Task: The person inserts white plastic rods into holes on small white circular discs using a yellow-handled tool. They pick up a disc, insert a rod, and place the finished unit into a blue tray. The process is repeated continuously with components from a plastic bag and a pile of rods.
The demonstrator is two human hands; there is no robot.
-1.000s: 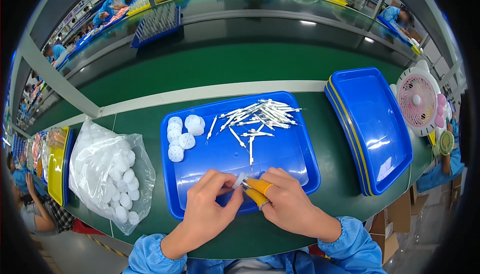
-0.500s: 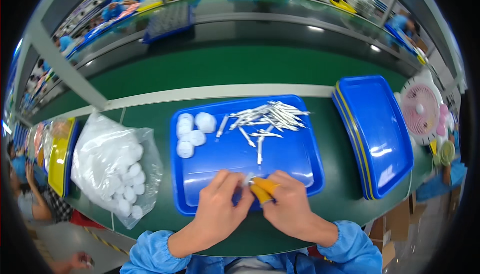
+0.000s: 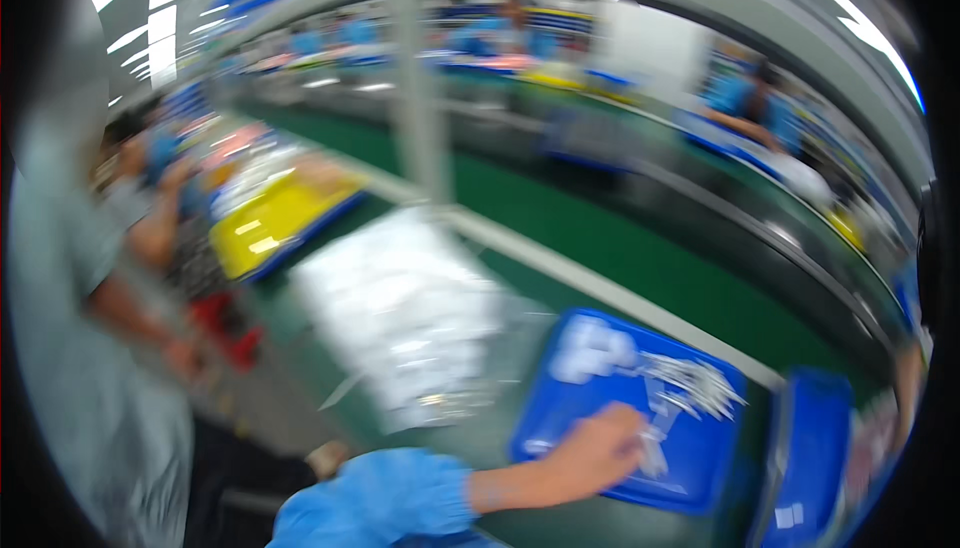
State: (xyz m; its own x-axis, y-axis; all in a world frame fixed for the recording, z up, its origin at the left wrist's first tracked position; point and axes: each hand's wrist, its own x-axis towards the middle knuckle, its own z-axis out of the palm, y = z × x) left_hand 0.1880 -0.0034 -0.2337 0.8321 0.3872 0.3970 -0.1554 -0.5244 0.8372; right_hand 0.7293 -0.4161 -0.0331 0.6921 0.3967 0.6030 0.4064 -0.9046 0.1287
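Motion blur smears the whole view. My left hand [image 3: 605, 446] reaches from a blue sleeve over the blue tray [image 3: 625, 493]; its fingers are too blurred to read. Close to its fingertips is a whitish thin piece [image 3: 653, 456], and whether the hand holds it or it lies in the tray cannot be made out. White round pieces [image 3: 590, 350] lie at the tray's far left. A heap of thin white sticks [image 3: 700, 385] is at its far right. My right hand is out of sight.
Left of the tray lies a clear bag of white pieces [image 3: 405, 308]. Beyond it is a yellow tray [image 3: 265, 228]. Stacked blue trays [image 3: 815, 448] stand at right. A metal post [image 3: 420, 98] rises from the bench edge. A person [image 3: 100, 348] stands close at left.
The view has swung left and tilted, so the bench things appear farther right. Both hands were together at the tray's near edge; now only the left shows. A standing person has come into view.
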